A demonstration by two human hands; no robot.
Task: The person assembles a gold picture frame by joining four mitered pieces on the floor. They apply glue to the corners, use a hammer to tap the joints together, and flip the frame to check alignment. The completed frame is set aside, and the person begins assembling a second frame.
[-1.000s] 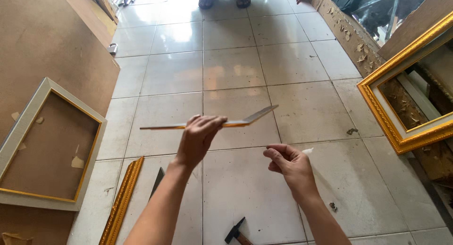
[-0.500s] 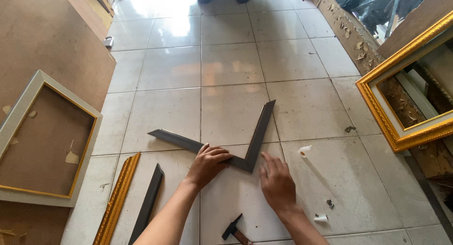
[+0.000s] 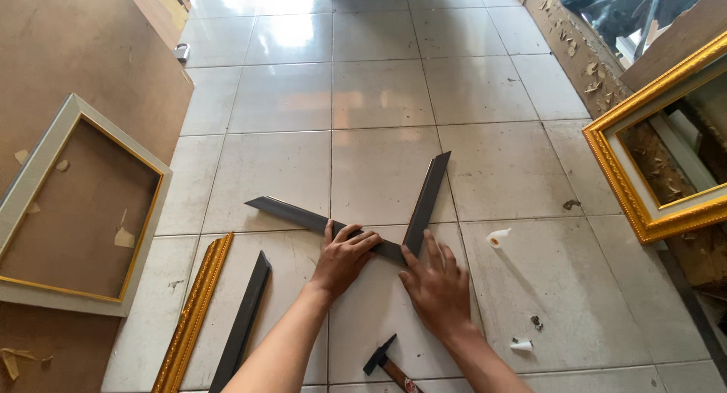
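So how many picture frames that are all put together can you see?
2: a pale gold-edged frame lying at the left, and an ornate gold frame leaning at the right, partly cut off. Others may lie outside the view.

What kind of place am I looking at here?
Likely a picture-framing workshop: an ornate gold frame leans at the right, loose moulding strips lie on the tiled floor, and a hammer lies near the hands.

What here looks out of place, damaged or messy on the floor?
Small white scraps and bits of debris litter the tiles right of the right hand. The board leaning at top right has peeling, flaking patches.
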